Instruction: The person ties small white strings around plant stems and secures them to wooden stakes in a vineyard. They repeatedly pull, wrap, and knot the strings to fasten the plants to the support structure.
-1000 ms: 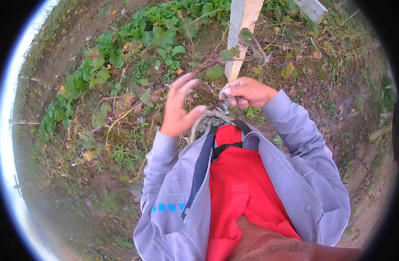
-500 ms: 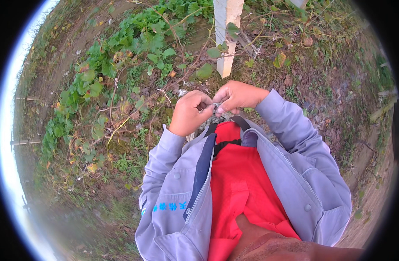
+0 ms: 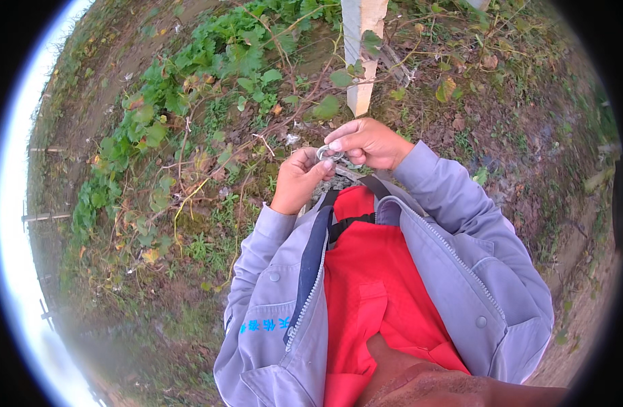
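Observation:
In front of my waist, my two hands meet over a thin pale grey-green cord [image 3: 330, 155] that looks looped or knotted. My left hand [image 3: 298, 179] pinches one side of it between thumb and fingers. From the other side my right hand [image 3: 374, 144] grips the cord, its thumb and forefinger at the top of the loop. Just below the fingers, more greyish strands [image 3: 338, 181] bunch against the front of my clothes; where they lead is hidden.
Ahead stands a pale squared post [image 3: 363, 81] with a pointed lower end. Trailing vines [image 3: 257, 139] with thin stems cross the ground on the left and ahead, and leafy green plants [image 3: 145, 112] grow in a row. A dark strap [image 3: 374, 186] lies at my waist.
My right hand has risen slightly and moved a little left. Its fingers have spread from the left hand's, and more of the cord loop shows between them.

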### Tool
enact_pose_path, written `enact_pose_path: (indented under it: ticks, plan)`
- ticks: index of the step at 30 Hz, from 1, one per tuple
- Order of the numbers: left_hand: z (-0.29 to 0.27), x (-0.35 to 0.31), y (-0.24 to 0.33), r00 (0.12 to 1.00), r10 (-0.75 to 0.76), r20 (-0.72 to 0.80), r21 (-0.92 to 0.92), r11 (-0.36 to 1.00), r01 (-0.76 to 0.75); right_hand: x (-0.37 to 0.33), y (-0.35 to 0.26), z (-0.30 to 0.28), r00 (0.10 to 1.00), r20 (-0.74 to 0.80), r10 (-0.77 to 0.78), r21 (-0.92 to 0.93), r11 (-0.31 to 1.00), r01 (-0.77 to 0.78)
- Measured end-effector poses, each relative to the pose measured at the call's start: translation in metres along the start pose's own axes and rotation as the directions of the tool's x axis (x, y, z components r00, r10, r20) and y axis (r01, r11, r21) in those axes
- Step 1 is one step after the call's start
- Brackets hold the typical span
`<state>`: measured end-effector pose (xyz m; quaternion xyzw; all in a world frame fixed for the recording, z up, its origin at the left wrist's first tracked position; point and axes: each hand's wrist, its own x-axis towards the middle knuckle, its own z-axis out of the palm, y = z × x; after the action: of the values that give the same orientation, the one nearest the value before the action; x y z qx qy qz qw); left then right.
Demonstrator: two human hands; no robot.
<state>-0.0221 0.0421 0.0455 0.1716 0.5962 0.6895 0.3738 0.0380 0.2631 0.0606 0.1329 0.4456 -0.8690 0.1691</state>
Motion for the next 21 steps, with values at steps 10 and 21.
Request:
enact_pose_path:
  ticks: [10,21]
  plan:
    - [-0.002,0.002,-0.015,0.989,-0.022,-0.143,-0.276,0.961,-0.019,-0.004,0.02,0.021,0.985,-0.074,-0.153,-0.382,0.917,0.113]
    - [-0.022,-0.002,0.005,0.987,-0.099,-0.124,0.065,0.992,0.108,0.001,0.011,-0.001,0.979,-0.091,-0.183,-0.478,0.87,0.118]
